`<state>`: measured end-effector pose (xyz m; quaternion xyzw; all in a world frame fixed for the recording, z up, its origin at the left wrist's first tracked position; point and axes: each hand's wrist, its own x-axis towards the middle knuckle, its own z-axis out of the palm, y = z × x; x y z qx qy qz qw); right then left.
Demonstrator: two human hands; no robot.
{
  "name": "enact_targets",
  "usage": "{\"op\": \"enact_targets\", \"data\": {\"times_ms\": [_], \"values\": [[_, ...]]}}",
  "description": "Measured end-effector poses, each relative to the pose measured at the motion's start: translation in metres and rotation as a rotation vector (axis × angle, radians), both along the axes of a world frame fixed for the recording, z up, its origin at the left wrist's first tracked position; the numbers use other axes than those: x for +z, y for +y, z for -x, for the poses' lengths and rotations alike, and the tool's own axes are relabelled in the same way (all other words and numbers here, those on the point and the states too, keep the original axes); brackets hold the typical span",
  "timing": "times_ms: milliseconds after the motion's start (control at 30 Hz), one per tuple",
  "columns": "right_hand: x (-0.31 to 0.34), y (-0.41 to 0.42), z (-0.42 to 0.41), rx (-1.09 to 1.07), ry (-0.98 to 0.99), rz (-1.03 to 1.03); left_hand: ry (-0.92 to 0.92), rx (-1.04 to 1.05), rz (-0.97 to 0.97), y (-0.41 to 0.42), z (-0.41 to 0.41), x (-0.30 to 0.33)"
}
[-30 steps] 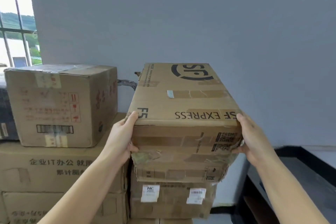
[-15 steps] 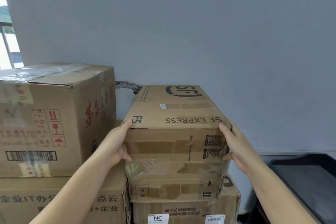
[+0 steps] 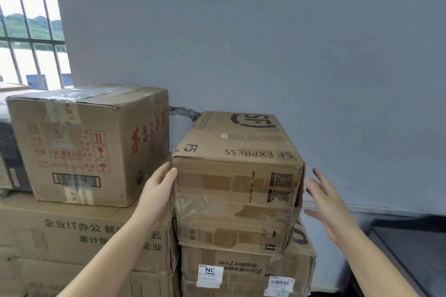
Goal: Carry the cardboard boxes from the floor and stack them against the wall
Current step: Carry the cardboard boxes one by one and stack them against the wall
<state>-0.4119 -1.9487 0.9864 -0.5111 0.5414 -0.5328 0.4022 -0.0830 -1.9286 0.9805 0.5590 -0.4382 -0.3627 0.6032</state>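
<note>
A worn SF Express cardboard box [image 3: 237, 183] rests on top of a box with white labels [image 3: 246, 270], against the grey wall [image 3: 265, 43]. My left hand [image 3: 158, 190] lies flat against the box's left side with its fingers straight. To the right of the box my right hand [image 3: 325, 202] hovers a little apart from it, fingers spread, holding nothing. The box's far end reaches the wall.
A taller taped box with red print [image 3: 89, 144] stands to the left on a wide box with Chinese lettering [image 3: 84, 234]. A barred window [image 3: 31, 31] is at the far left. A dark surface [image 3: 410, 246] lies low on the right.
The SF Express box came down onto the labelled box. My right hand has let go and moved away to the right with fingers spread; my left hand stays against the left side.
</note>
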Motion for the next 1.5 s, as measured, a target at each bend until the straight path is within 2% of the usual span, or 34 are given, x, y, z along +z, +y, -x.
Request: {"op": "enact_targets", "data": {"times_ms": [133, 267, 400, 667, 867, 1100, 1233, 1500], "values": [[-0.02, 0.043, 0.006, 0.068, 0.145, 0.168, -0.186, -0.008, 0.18, 0.052, 0.008, -0.009], [-0.059, 0.093, 0.008, 0.204, 0.184, 0.178, -0.291, -0.044, 0.202, 0.108, 0.013, -0.039], [-0.112, 0.146, 0.011, 0.224, 0.156, 0.051, -0.3, -0.135, 0.106, 0.158, 0.017, -0.08], [-0.197, 0.274, 0.004, 0.081, 0.052, -0.353, -0.188, -0.284, -0.201, 0.224, 0.016, -0.154], [-0.216, 0.349, -0.046, -0.293, -0.042, -0.446, -0.197, -0.564, -0.3, 0.219, -0.002, -0.171], [-0.235, 0.426, -0.167, -0.835, -0.273, -0.449, -0.296, -0.927, -0.378, 0.202, -0.056, -0.193], [-0.228, 0.469, -0.227, -1.049, -0.358, -0.455, -0.318, -1.096, -0.344, 0.202, -0.058, -0.191], [-0.201, 0.556, -0.304, -1.466, -0.345, -0.389, -0.351, -1.521, -0.253, 0.251, -0.024, -0.181]]}}
